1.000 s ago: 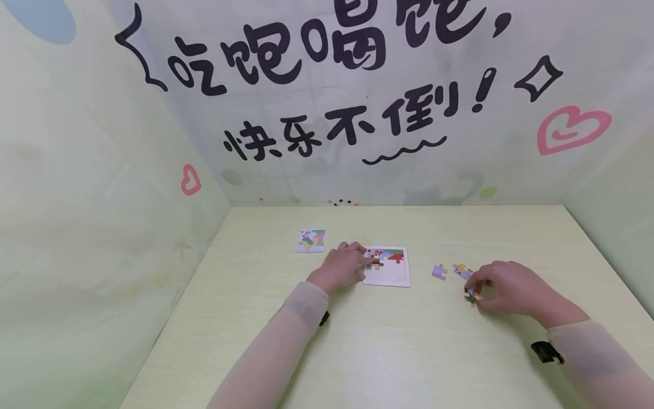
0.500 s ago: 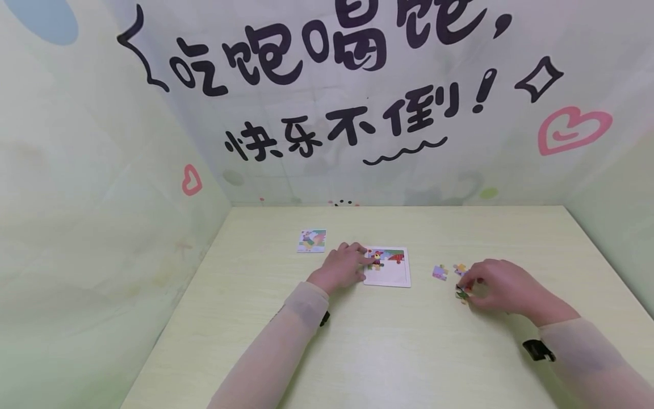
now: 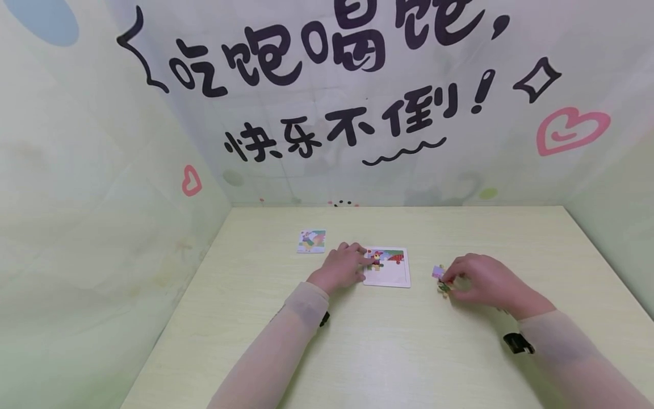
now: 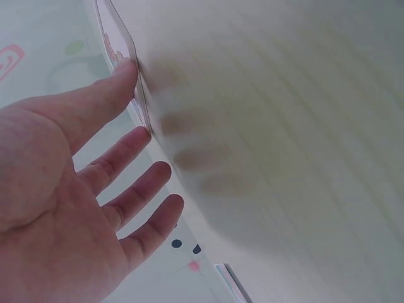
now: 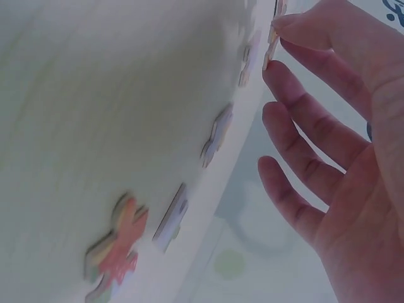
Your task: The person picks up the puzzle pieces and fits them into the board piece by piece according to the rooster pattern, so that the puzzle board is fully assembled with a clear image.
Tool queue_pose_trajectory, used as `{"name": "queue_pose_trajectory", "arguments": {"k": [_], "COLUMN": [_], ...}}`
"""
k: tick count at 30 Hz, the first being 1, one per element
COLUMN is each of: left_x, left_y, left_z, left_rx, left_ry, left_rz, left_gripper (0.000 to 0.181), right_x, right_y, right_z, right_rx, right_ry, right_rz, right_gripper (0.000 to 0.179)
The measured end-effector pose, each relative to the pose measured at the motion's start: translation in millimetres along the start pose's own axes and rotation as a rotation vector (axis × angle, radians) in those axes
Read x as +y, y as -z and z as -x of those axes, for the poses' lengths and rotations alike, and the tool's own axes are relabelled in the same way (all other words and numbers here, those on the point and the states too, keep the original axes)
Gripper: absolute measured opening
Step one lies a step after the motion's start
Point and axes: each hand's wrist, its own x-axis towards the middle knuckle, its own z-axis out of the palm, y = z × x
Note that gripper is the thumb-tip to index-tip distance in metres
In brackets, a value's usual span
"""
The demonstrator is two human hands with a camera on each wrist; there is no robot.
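Note:
My left hand [image 3: 341,266] rests at the left edge of a white puzzle tray [image 3: 388,278], its thumb over the picture. Spread, nearly straight fingers show in the left wrist view, with the thumb [image 4: 104,101] on the tray edge. Joined pieces with a cartoon figure fill the tray's upper part; its lower part is bare white. To the right, my right hand [image 3: 482,284] pinches a puzzle piece [image 5: 272,47] between thumb and forefinger, close over the table. Just beyond it lies a lilac puzzle piece [image 3: 437,271], partly covered in the head view.
A square picture card [image 3: 311,241] lies left of the tray. Several loose pieces sit under or near my right hand, among them a red piece [image 5: 120,246] and a lilac-edged piece [image 5: 218,134]. Printed cloth walls [image 3: 388,182] stand behind and beside the table.
My right hand has moved left with the pinched piece, toward the tray, and now overlaps the lilac piece in the head view. My left hand and the tray have stayed in place.

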Motion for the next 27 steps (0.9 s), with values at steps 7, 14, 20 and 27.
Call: {"name": "queue_pose_trajectory", "arguments": {"k": [7, 14, 20, 27], "left_x": [0.3, -0.1, 0.6, 2.3], "left_y": [0.6, 0.1, 0.5, 2.4], "left_z": [0.2, -0.1, -0.4, 2.2], "left_rx": [0.000, 0.007, 0.005, 0.005], "left_ry": [-0.010, -0.019, -0.018, -0.016], "left_rz": [-0.003, 0.007, 0.012, 0.011], "left_gripper": [0.054, 0.055, 0.054, 0.054], "right_x": [-9.5, -17.4, -19.6, -23.9], "right_y": [-3.6, -8.1, -14.5, -20.4], "right_z": [-8.7, -21.0, -28.2, -37.6], "right_rx": [0.033, 0.031, 0.041, 0.051], "right_ry": [0.029, 0.027, 0.031, 0.053], "right_rz": [-0.002, -0.039, -0.056, -0.069], "right_gripper": [0.025, 0.023, 0.022, 0.021]}}
